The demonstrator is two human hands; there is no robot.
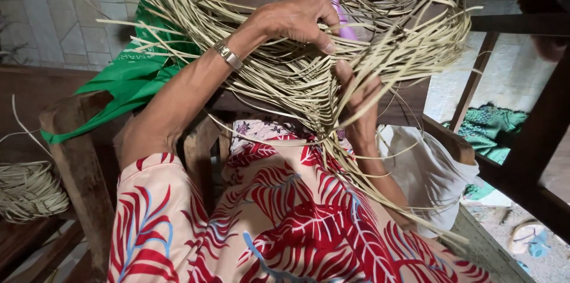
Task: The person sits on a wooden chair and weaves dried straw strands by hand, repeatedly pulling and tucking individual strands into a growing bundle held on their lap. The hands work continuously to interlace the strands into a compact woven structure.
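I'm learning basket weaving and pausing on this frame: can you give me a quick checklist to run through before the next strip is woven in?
1. Left hand grips the straw strips from above: ok.
2. Right hand supports the woven part from behind: ok.
3. Loose ends untangled: not ok, they fan out in all directions.
4. Weave tight and even: cannot tell, the strands hide it.
5. Work rests over the lap, on the red patterned cloth: ok.

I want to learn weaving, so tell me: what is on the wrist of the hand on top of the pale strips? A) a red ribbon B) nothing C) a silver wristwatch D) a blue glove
C: a silver wristwatch circles the wrist of the left hand, which presses on the woven straw strips.
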